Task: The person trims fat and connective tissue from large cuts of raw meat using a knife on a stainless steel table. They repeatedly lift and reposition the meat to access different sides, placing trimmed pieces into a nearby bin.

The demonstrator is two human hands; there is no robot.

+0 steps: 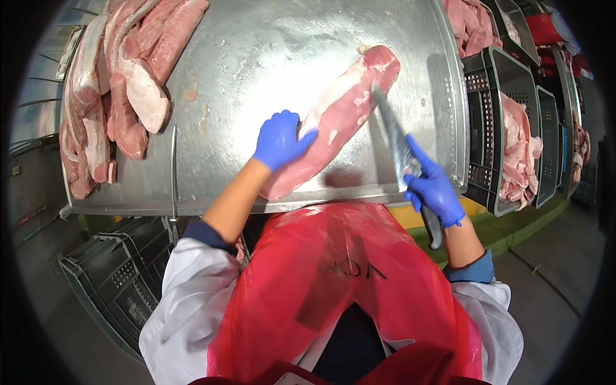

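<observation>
One left hand (280, 140) lies spread on one piece of meat (340, 125), thumb parted from fingers; one right hand (435, 189) is wrapped around one knife (393, 131), its tip overlapping the meat's far half. The meat lies slantwise on one counter (256, 70). Left: overlapping cuts (122, 102), uncountable.

Meat pc (346, 114) on tbl (221, 138), strips (125, 96) to its L, crate (479, 122) R of tbl.

Raw meat (340, 115), steel table (250, 70) and crates (485, 125) show a meat-cutting room.
</observation>
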